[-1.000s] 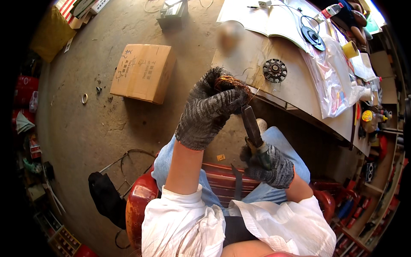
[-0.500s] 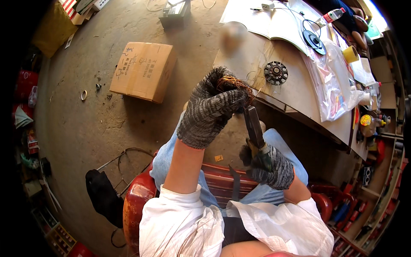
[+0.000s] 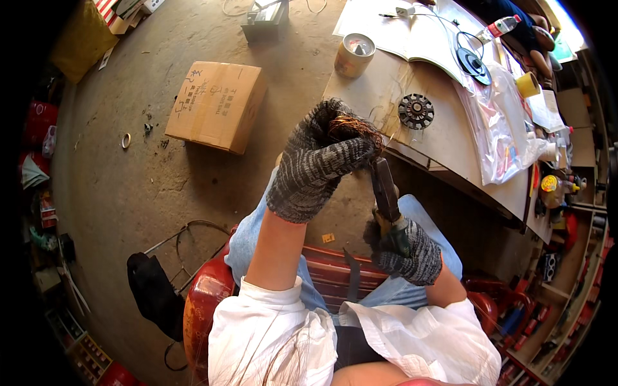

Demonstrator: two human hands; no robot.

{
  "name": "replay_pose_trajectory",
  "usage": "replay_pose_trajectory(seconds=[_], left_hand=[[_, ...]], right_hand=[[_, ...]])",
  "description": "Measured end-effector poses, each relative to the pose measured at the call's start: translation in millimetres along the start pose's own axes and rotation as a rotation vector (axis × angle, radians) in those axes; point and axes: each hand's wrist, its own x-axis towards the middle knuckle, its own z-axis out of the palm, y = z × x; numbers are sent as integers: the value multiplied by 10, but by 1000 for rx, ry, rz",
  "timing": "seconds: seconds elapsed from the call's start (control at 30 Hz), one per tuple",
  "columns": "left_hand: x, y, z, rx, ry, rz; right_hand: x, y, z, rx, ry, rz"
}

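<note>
My left hand (image 3: 302,164), in a grey knitted glove, is closed around a tangle of fine copper wire (image 3: 353,128) in front of the table's near corner. My right hand (image 3: 409,248), in a similar glove, grips a tool with a long dark metal head (image 3: 386,186) and green-and-tan handles, held upright over my lap. The tool's tip is at the lower end of the wire bundle, partly hidden by my left glove. A round slotted metal core (image 3: 416,111) lies on the table beyond my hands.
The table (image 3: 463,135) bears a can (image 3: 354,56), papers, plastic sheets, tape and a bottle. A cardboard box (image 3: 212,103) sits on the floor ahead left. I sit on a red chair (image 3: 206,289). Crowded shelves (image 3: 579,257) stand at right. Another person (image 3: 534,32) is at the far right.
The tool and my left glove have shifted slightly rightward in the picture, with both grips unchanged. The surroundings have shifted slightly in view.
</note>
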Motion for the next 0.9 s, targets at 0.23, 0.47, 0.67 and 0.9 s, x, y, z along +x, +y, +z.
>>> replay_pose_trajectory(seconds=[0.23, 0.47, 0.67, 0.9], left_hand=[[-12, 56, -15, 228, 24, 95], [-35, 2, -98, 556, -53, 301], [-27, -14, -54, 431, -33, 298], [-1, -15, -111, 64, -84, 201]], right_hand=[[16, -31, 15, 67, 6, 11], [18, 63, 29, 59, 83, 12], [10, 139, 48, 25, 148, -59], [-6, 217, -88, 13, 52, -42]])
